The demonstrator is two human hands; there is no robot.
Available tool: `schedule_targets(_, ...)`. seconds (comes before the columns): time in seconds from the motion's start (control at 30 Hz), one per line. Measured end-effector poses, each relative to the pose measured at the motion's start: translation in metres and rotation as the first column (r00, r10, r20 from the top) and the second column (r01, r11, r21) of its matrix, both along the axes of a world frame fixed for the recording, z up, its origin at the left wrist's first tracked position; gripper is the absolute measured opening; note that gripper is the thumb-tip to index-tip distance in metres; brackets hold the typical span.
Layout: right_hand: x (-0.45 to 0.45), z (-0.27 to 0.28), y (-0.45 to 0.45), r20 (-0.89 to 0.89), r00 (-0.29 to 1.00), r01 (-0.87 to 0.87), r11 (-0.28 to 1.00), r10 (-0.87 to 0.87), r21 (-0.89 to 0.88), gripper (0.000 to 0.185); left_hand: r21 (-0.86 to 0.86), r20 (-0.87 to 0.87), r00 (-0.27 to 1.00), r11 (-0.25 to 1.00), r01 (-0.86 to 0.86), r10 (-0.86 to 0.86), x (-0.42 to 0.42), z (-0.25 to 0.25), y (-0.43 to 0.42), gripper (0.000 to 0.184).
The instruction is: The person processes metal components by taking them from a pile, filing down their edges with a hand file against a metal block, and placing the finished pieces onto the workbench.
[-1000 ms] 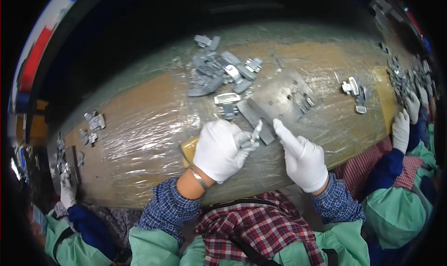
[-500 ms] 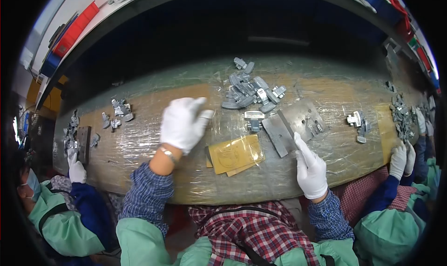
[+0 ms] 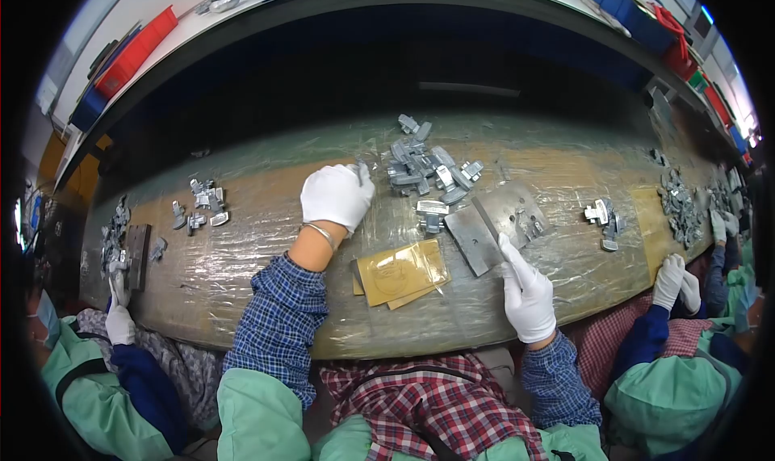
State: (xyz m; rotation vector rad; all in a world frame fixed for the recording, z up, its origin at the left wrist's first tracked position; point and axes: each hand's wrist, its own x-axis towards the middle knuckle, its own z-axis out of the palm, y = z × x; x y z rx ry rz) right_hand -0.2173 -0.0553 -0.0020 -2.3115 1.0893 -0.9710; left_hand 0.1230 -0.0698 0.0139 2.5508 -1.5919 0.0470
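Note:
My left hand, in a white glove, is closed beside the left edge of a pile of grey metal castings. At its fingertips shows a grey metal casting, mostly hidden by the hand. My right hand, also gloved, has its fingers stretched out, their tips at the near edge of a flat steel block. This block lies against a steel plate with holes. A single casting lies between the pile and the block.
Yellow-brown abrasive sheets lie stacked near the table's front. Small groups of castings lie left and right. Co-workers' gloved hands are at both sides. A shelf edge with red bins runs behind the plastic-covered table.
My left hand has moved right, turned over and closed by the pile; a casting now shows at its fingertips. My right hand stays by the block. The view has shifted slightly.

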Motion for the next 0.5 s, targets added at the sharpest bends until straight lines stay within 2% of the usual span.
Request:
schedule_targets(0.1, 0.002, -0.002, -0.001, 0.017, 1.000, -0.013, 0.999, 0.014, -0.035, 0.051, -0.257, -0.210, 0.975, 0.966, 0.017, -0.073, 0.012, -0.007, 0.024, 0.036)
schedule_targets(0.13, 0.001, 0.000, -0.001, 0.012, 1.000, -0.009, 0.999, 0.009, -0.032, 0.051, -0.366, -0.187, 0.958, 0.920, 0.139, -0.219, 0.005, -0.003, 0.036, 0.019)
schedule_targets(0.23, 0.000, -0.003, 0.002, 0.003, 1.000, 0.028, 0.999, -0.028, -0.034, 0.051, -0.593, -0.037, 0.793, 0.652, 0.473, -0.608, -0.039, 0.006, 0.066, 0.007)
schedule_targets(0.3, -0.001, -0.005, 0.001, -0.004, 0.999, 0.035, 0.999, -0.035, -0.019, 0.051, -0.455, -0.086, 0.665, 0.623, 0.636, -0.742, -0.061, 0.012, 0.071, 0.018)
schedule_targets(0.33, 0.000, -0.006, 0.000, 0.011, 0.999, 0.031, 0.999, -0.031, -0.023, 0.051, -0.306, -0.028, 0.674, 0.648, 0.698, -0.739, -0.070, 0.012, 0.072, 0.017)
schedule_targets(0.43, 0.002, -0.007, -0.001, 0.026, 0.999, 0.030, 0.998, -0.029, -0.051, 0.051, -0.340, 0.038, 0.661, 0.612, 0.714, -0.750, -0.082, 0.004, 0.067, 0.019)
schedule_targets(0.5, 0.001, -0.006, 0.001, -0.004, 0.999, 0.038, 0.999, -0.038, -0.024, 0.051, -0.330, -0.076, 0.673, 0.655, 0.680, -0.736, -0.085, 0.002, 0.063, 0.015)
